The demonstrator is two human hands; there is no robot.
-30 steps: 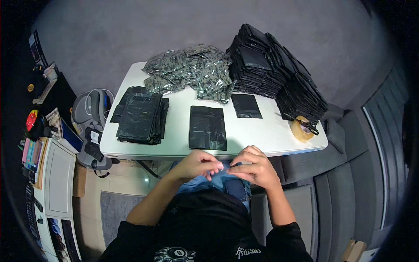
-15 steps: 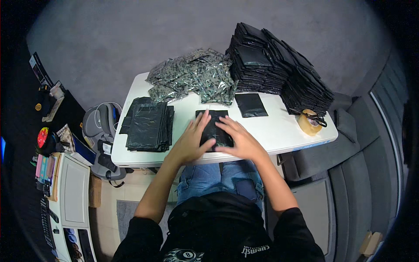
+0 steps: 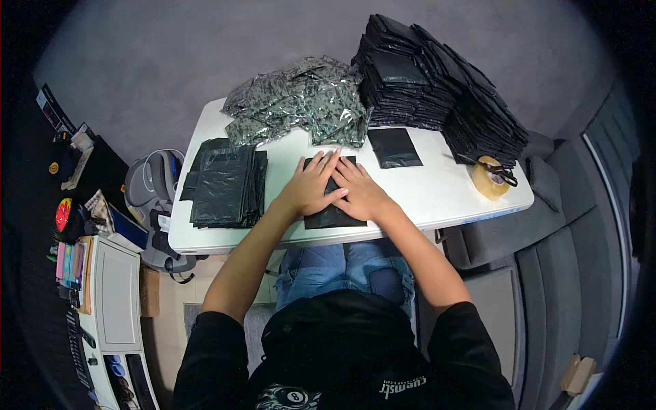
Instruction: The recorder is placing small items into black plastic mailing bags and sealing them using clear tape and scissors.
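1. Now both hands are lying further up the flat black bag point(image 3: 333, 217) than half a second ago.
2. Left hand point(image 3: 309, 186) and right hand point(image 3: 361, 194) are pressing it, palms down, fingers spread, side by side.
3. Bag is lying at the near edge of the smooth white table point(image 3: 437, 195); glossy crinkled packets point(image 3: 301, 102) are sitting beyond.

White table point(image 3: 444, 198), centre frame: smooth, faintly glossy plastic-looking top. Flat black pouch point(image 3: 333, 216) under both hands: matt plastic film. Small black pouch point(image 3: 394, 147) right of it: same film, slight sheen. Stack of black bags point(image 3: 229, 186), left of centre: thin, wrinkled, shiny plastic. Heap of packets point(image 3: 301, 102), upper centre: crinkled, glossy, silvery film. Big black pile point(image 3: 437, 82), upper right: dull plastic, glinting edges. Tape roll point(image 3: 488, 179), right: tan, glossy. Floor: grey matt carpet
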